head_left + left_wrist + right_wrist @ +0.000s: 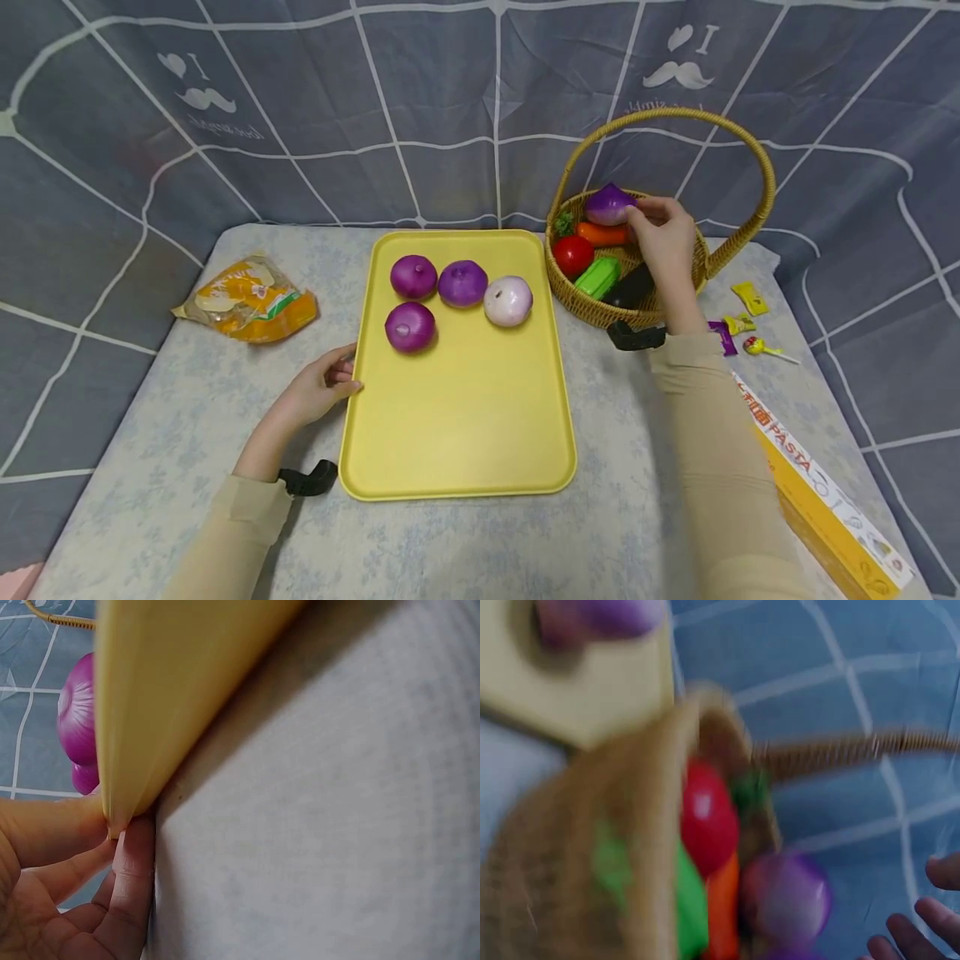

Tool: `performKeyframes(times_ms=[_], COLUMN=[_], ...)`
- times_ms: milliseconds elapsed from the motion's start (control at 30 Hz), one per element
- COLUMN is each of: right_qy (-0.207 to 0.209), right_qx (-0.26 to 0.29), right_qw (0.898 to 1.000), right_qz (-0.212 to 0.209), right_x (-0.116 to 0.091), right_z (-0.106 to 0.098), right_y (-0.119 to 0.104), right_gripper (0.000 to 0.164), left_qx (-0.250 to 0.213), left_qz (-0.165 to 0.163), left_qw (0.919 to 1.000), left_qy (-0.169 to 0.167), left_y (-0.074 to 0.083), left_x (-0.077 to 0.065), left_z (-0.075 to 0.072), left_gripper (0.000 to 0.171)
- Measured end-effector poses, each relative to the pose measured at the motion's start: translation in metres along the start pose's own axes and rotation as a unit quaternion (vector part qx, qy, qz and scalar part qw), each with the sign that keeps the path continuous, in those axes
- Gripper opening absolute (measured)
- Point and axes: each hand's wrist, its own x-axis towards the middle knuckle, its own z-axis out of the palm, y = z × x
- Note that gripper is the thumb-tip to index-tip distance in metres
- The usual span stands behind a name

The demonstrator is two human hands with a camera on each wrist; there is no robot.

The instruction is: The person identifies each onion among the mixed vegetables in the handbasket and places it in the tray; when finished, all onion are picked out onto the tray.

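Taking twelve o'clock as straight away from the person, I see the left hand (318,390) at the nine o'clock edge of a yellow, rectangular, round-cornered tray (465,417), its grip pinching the rim between thumb and fingers.

At two o'clock of the tray stands a round, woven, tan wicker basket (592,312) with a tall hooped handle. The right hand (667,237) is over it; its grip is released, fingers loosely bent near a purple-and-white, pointed, rounded vegetable (609,205) towards eleven o'clock in the basket. Below that lie an orange carrot-shaped piece (602,234), a glossy red tomato (573,255), a green ridged vegetable (598,277) and a long black one (630,287).

On the tray, two round magenta onions sit at ten (410,327) and eleven o'clock (413,277), a rounded purple vegetable (462,283) at twelve, and a whitish-purple ball-shaped one (508,301) between one and two.

An orange, crinkled plastic bag (255,302) lies on the pale patterned table (480,550) between nine and ten o'clock of the tray.
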Motion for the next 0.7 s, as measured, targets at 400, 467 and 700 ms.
performKeyframes(times_ms=[400, 467, 700], right_qy=[-0.074, -0.115, -0.228], right_qx=[-0.083, -0.112, -0.168], right_qw=[0.991, 0.984, 0.954], right_qz=[0.069, 0.076, 0.094], right_x=[0.038, 0.041, 0.050], right_z=[-0.020, -0.021, -0.028], right_y=[0.033, 0.034, 0.026], right_gripper=[0.083, 0.092, 0.102], left_qx=[-0.007, -0.008, -0.007], left_qz=[0.009, 0.011, 0.010], left_qw=[0.9999, 0.9999, 0.9999], left_qy=[0.000, 0.001, -0.001], left_y=[-0.004, -0.005, -0.003], left_x=[-0.001, -0.001, 0.000], left_z=[0.002, 0.001, -0.001], left_gripper=[0.064, 0.064, 0.065])
